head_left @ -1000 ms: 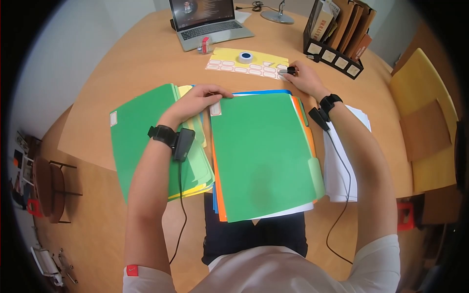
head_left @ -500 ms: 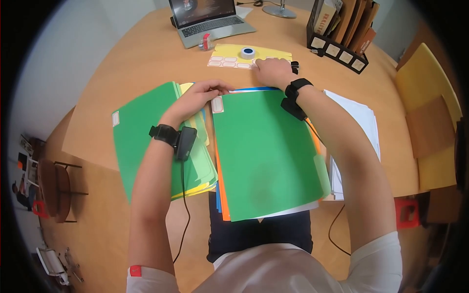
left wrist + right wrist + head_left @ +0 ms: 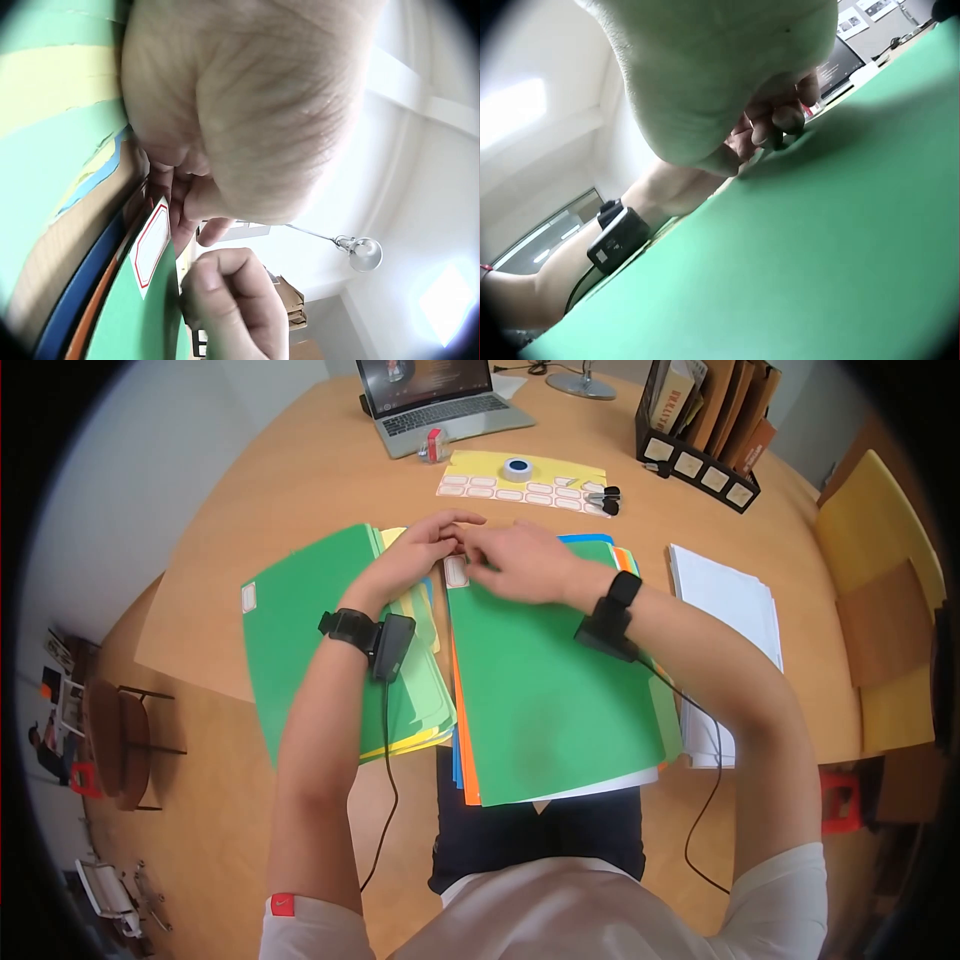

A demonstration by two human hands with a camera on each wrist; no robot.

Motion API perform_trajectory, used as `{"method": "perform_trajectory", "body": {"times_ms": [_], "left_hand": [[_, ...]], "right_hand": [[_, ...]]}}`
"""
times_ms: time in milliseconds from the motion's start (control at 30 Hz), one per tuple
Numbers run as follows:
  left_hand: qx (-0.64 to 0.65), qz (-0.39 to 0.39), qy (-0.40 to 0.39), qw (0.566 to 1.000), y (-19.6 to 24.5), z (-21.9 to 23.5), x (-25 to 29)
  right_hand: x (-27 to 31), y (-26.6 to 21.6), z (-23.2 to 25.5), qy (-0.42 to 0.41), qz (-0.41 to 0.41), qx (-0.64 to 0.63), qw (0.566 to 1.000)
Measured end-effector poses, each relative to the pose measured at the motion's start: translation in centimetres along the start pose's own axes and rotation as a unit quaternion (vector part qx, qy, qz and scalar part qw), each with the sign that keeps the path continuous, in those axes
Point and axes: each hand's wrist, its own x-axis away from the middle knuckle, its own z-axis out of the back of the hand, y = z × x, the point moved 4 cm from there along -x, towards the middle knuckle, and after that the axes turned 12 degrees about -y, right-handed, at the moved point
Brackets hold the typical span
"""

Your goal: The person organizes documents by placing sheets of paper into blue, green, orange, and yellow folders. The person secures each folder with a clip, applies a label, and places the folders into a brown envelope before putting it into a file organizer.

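Observation:
A stack of folders with a green folder [image 3: 550,680] on top lies in front of me, orange, blue and white edges showing beneath it. A red-framed white label [image 3: 152,244] sits at its far left corner. My left hand [image 3: 408,560] holds that corner, its fingers bent at the edges beside the label in the left wrist view. Right beside it, my right hand [image 3: 525,560] is over the corner with curled fingers; a dark patch shows by its thumb, and I cannot tell what it pinches. In the right wrist view its fingertips [image 3: 769,133] are in shadow close over the green cover.
A second folder stack [image 3: 310,610] lies left, white papers [image 3: 725,605] right. Behind are a yellow sheet [image 3: 480,463] with labels, a white tape roll [image 3: 517,469], black binder clips [image 3: 610,503], a laptop [image 3: 440,415] and a black file box [image 3: 690,460].
My right hand has come from the binder clips, across the label sheet, leftward and nearer to the folder corner beside my left hand. The left hand has stayed at that corner.

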Motion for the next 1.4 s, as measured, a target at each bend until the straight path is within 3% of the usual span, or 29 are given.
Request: {"method": "perform_trajectory", "body": {"times_ms": [100,300,367,533,600,700,733,800,833,933,1267,1333,1400], "left_hand": [[0.011,-0.003,-0.01,1.0,0.0,0.0,0.1],[0.008,-0.023,-0.016,1.0,-0.4,0.0,-0.3],[-0.001,-0.021,-0.02,1.0,-0.1,-0.1,-0.2],[-0.013,-0.023,-0.012,1.0,0.2,-0.3,-0.1],[-0.029,-0.036,-0.013,0.999,0.2,-0.4,-0.2],[-0.025,0.001,-0.042,0.999,0.7,-0.9,0.1],[-0.024,0.02,-0.053,0.998,1.0,-1.2,0.3],[-0.155,-0.014,-0.102,0.982,1.7,-1.9,0.4],[-0.219,-0.032,-0.126,0.967,2.2,-2.3,0.3],[-0.318,0.021,-0.156,0.935,2.4,-3.4,-0.4],[-0.34,-0.004,-0.129,0.931,2.7,-3.4,-0.1],[-0.17,0.019,-0.099,0.98,2.4,-2.8,0.0],[-0.061,0.001,-0.053,0.997,2.1,-1.9,-0.4]], "right_hand": [[-0.3,-1.4,-0.4,-0.065,-0.029,0.055,0.996],[2.0,1.2,1.0,0.072,-0.053,0.041,0.995],[5.6,3.7,3.3,0.131,-0.077,-0.063,0.986],[16.8,15.4,5.6,0.282,-0.089,-0.266,0.918],[21.4,17.7,6.4,0.254,-0.225,-0.36,0.869],[26.0,21.0,4.9,0.271,-0.229,-0.497,0.792],[26.5,21.9,3.6,0.288,-0.234,-0.497,0.785],[26.7,23.2,0.7,0.32,-0.239,-0.497,0.77],[26.8,22.6,1.1,0.323,-0.227,-0.504,0.768],[25.8,22.1,0.6,0.304,-0.191,-0.481,0.8],[25.9,22.0,0.7,0.303,-0.192,-0.459,0.813],[26.0,21.8,0.6,0.307,-0.187,-0.457,0.814],[26.5,21.9,0.7,0.313,-0.186,-0.451,0.815]]}}
